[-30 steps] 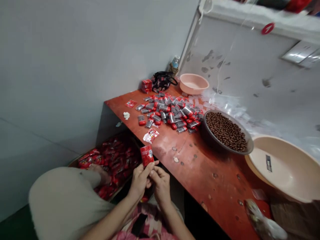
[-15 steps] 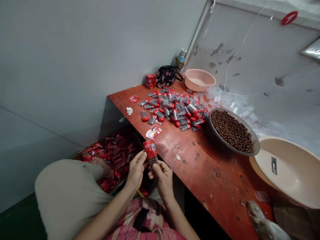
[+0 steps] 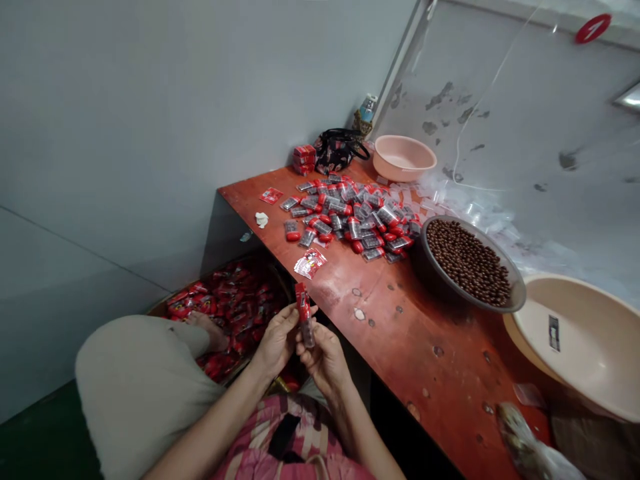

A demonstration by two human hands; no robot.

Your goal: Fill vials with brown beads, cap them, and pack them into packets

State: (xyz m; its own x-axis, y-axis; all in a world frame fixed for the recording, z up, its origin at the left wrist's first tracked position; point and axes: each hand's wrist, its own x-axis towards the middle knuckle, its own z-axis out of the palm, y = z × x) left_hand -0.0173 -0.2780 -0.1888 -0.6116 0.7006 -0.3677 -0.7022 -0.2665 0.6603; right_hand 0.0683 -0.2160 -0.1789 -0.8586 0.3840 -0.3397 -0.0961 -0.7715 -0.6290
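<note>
My left hand (image 3: 277, 341) and right hand (image 3: 323, 360) are raised close together just above my lap, and a narrow packet (image 3: 304, 313) stands nearly upright between them, tilted slightly. Its upper half is red and printed, and its clear lower end shows small dark contents. The fingers of both hands are curled, not spread. My left thumb and fingertips pinch the packet's side around its middle, while my right fingertips press against its clear lower end. The top of the packet sticks up above my fingers.

Nearest me, a pink checked cloth (image 3: 285, 433) covers my lap, and a beige trouser leg (image 3: 140, 380) bends to the left. Just beyond it, a bare foot (image 3: 203, 325) rests beside a crate of red packets (image 3: 233, 313), which sits on the floor under the left edge of the table.

To my right and farther off stretches a worn, red-orange table (image 3: 425, 340). A printed red-and-white sachet (image 3: 310, 263) lies near its left edge, just past my hands. Farther on is a heap of filled red-and-clear packets (image 3: 350, 220). To the right of the heap, a dark bowl (image 3: 440, 283) holds brown balls (image 3: 467, 263). A large peach basin (image 3: 580, 340) sits at the far right, and a small pink basin (image 3: 404, 157) stands at the far end beside a black patterned bag (image 3: 337, 150).
</note>
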